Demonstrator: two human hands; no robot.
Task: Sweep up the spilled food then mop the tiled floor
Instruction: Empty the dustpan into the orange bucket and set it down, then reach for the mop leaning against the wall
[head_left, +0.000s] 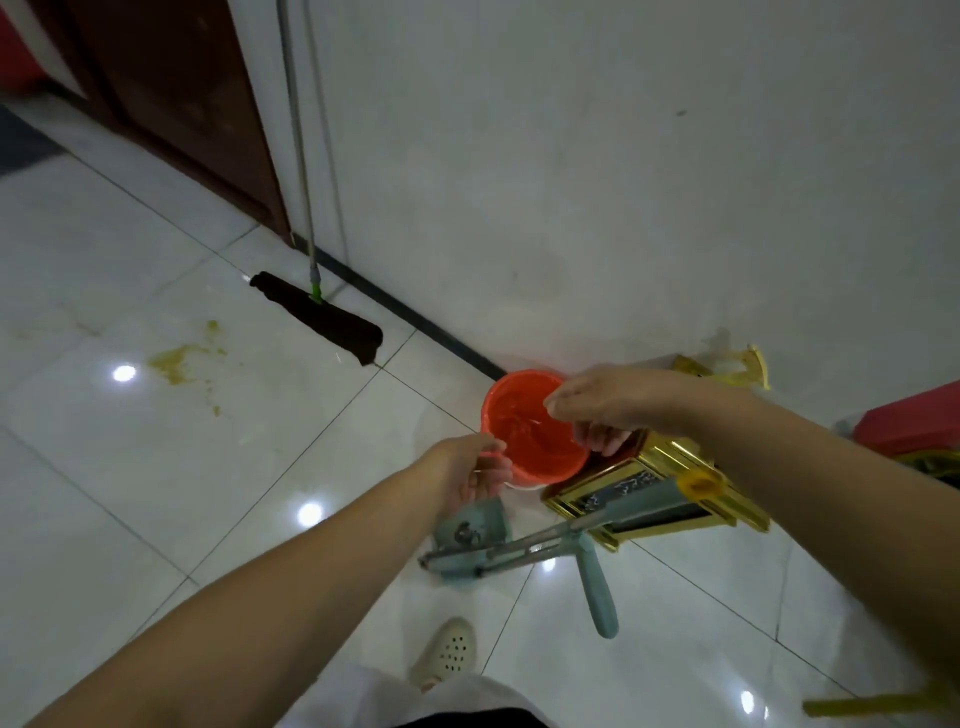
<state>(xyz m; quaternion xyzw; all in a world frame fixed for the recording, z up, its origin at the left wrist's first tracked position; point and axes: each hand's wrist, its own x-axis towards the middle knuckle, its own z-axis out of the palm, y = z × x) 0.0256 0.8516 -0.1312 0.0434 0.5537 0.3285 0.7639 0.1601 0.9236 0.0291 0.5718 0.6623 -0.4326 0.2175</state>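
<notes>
A small bin lined with an orange bag stands on the white tiled floor by the wall. My left hand pinches the bag's near rim. My right hand grips the rim on the far right side. Yellow-green spilled food stains the tiles to the left. A flat mop with a dark brown head and a grey pole leans against the wall corner. A teal sponge mop lies on the floor just below the bin.
A gold and brown box lies on its side right of the bin. A red box sits at the far right. A dark wooden door is at top left. My shoe is near the bottom.
</notes>
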